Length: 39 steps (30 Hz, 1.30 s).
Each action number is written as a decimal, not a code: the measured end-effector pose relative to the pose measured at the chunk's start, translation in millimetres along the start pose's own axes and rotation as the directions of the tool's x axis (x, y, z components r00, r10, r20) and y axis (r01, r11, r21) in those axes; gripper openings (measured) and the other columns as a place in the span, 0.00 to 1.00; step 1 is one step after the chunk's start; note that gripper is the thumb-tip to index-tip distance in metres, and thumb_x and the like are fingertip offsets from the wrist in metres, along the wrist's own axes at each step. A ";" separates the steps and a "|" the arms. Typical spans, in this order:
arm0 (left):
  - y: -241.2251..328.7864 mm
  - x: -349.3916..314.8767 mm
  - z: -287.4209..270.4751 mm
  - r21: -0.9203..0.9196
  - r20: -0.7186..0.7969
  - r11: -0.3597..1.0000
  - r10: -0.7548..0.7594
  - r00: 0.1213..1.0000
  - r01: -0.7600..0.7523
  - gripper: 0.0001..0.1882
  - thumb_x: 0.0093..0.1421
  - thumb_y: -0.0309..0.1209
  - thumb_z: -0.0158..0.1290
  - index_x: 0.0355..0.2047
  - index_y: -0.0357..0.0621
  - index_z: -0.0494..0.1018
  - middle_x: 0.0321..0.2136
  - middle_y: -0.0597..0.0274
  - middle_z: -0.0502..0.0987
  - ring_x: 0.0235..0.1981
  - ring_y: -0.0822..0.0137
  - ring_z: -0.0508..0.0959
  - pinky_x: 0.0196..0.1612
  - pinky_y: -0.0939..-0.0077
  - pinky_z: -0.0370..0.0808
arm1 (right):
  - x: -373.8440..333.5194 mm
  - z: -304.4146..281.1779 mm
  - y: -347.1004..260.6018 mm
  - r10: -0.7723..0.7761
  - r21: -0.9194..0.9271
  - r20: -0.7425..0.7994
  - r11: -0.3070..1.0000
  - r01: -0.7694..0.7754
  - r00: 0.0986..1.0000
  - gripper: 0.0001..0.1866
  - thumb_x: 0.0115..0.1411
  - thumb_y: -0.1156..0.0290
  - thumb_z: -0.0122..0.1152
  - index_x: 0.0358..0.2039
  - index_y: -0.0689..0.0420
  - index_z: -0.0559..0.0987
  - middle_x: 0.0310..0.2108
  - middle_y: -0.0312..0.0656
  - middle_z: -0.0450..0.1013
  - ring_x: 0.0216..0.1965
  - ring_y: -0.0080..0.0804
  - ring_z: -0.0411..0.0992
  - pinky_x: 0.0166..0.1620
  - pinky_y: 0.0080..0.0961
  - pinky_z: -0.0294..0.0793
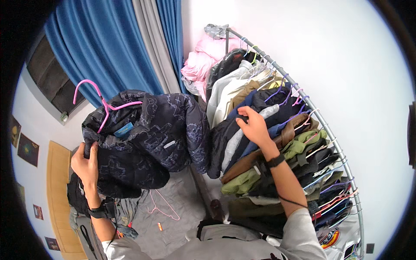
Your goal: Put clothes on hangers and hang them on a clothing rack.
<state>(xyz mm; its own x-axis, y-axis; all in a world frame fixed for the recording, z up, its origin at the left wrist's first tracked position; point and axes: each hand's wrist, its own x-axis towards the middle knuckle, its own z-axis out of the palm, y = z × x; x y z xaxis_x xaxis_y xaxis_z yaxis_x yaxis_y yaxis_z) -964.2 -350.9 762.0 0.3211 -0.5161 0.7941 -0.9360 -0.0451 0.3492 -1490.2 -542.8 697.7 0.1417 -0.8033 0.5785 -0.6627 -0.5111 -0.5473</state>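
My left hand (85, 168) is closed on the shoulder edge of a dark puffer jacket (149, 149) with a pale line pattern. A pink hanger (104, 104) sits in the jacket's neck, its hook free in the air. A blue label (124, 130) shows inside the collar. My right hand (255, 125) is raised in front of the hanging clothes, fingers loosely bent and apart, nothing visible between them. Close to it hangs a black garment (223, 141); whether the fingertips touch it, I cannot tell.
A grey metal rail (299, 84) carries several garments on coloured hangers along the right. Pink bundled fabric (208, 56) is piled at its far end. On the grey bedsheet (177, 195) lies an empty pink hanger (163, 207). Blue curtains (104, 47) hang behind the jacket.
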 end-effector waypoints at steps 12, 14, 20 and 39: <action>-0.2 0.8 29.1 -0.006 0.072 0.999 0.034 0.997 -0.034 0.28 0.61 0.47 0.66 0.24 0.34 0.68 0.17 0.40 0.68 0.20 0.42 0.63 0.27 0.55 0.66 | 84.7 28.6 12.9 -0.113 -0.638 0.257 0.726 0.256 0.960 0.21 0.54 0.63 0.69 0.49 0.55 0.82 0.50 0.48 0.76 0.56 0.50 0.73 0.60 0.48 0.73; 8.7 1.8 35.1 0.016 0.090 1.000 0.024 0.996 -0.025 0.28 0.60 0.47 0.67 0.23 0.34 0.67 0.17 0.41 0.67 0.19 0.42 0.63 0.27 0.55 0.66 | 95.2 32.1 11.5 -0.046 -0.722 0.318 0.636 0.273 0.947 0.22 0.56 0.64 0.66 0.53 0.52 0.83 0.57 0.48 0.74 0.61 0.47 0.70 0.64 0.52 0.68; 24.9 4.8 35.3 -0.025 0.077 0.999 0.031 0.997 -0.029 0.30 0.58 0.48 0.68 0.21 0.35 0.65 0.16 0.42 0.66 0.18 0.43 0.63 0.25 0.56 0.64 | 117.2 -0.3 -3.4 0.075 -0.713 0.389 0.655 0.249 0.918 0.34 0.50 0.60 0.76 0.60 0.50 0.79 0.62 0.49 0.69 0.60 0.50 0.71 0.62 0.47 0.71; 31.3 18.9 63.6 -0.143 0.269 0.982 0.161 0.950 -0.126 0.29 0.52 0.48 0.72 0.19 0.37 0.69 0.17 0.46 0.71 0.20 0.42 0.72 0.25 0.55 0.66 | 126.8 -23.0 -8.8 0.027 -0.611 0.730 0.474 0.634 0.683 0.33 0.56 0.34 0.66 0.33 0.56 0.88 0.28 0.49 0.82 0.35 0.53 0.82 0.43 0.45 0.81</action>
<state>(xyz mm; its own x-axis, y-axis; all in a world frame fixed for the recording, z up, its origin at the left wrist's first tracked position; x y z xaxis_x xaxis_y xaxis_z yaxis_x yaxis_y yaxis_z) -996.6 -416.5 756.3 0.1157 -0.7272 0.6766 -0.9387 0.1426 0.3139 -1483.3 -633.2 789.8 0.6154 -0.7858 -0.0610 -0.6736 -0.5645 0.4771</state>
